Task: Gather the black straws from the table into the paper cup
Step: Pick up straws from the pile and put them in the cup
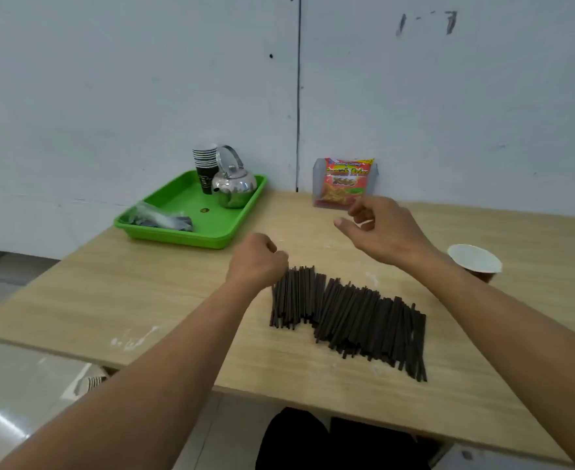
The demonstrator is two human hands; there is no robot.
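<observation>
1. Black straws (347,317) are laid in a row near the table's (143,293) front edge. The left hand (257,262) is curled at their left end; whether any is pinched cannot be told.
2. Judged light, stiff, slippery; best pinched mid-length.
3. The right hand (381,228) is held loose and empty above; the paper cup (474,262) is set by the right edge.

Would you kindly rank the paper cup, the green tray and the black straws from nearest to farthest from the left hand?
1. The black straws, right at the left hand.
2. The green tray, beyond it to the left.
3. The paper cup, far off to the right.
</observation>
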